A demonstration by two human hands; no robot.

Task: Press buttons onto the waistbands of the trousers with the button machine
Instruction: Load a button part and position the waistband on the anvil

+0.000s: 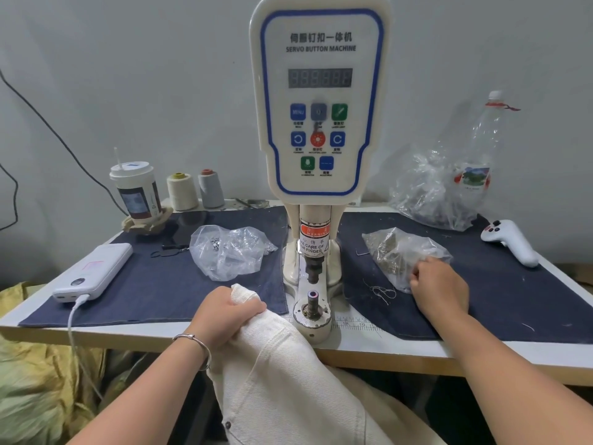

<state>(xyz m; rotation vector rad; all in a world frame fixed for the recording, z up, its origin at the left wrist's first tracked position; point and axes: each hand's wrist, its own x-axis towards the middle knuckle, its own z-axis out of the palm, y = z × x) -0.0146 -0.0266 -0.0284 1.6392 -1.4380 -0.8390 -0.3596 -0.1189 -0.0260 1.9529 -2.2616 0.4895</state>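
Sitting just left of the button machine (316, 194), the cream trousers (282, 374) were gripped by the left hand (229, 311), while a plastic bag (401, 252) was pinched by the right hand (439, 289).

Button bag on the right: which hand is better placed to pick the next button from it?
Right. The right hand already rests at the button bag, fingers curled at its plastic. The left hand is occupied gripping the trousers left of the button machine.

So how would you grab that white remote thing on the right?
Wrap a hand round the remote's long slim handle, coming down from above. It lies flat on the blue cloth, handle pointing toward the table's right edge, and its fat buttoned head is harder to hold.
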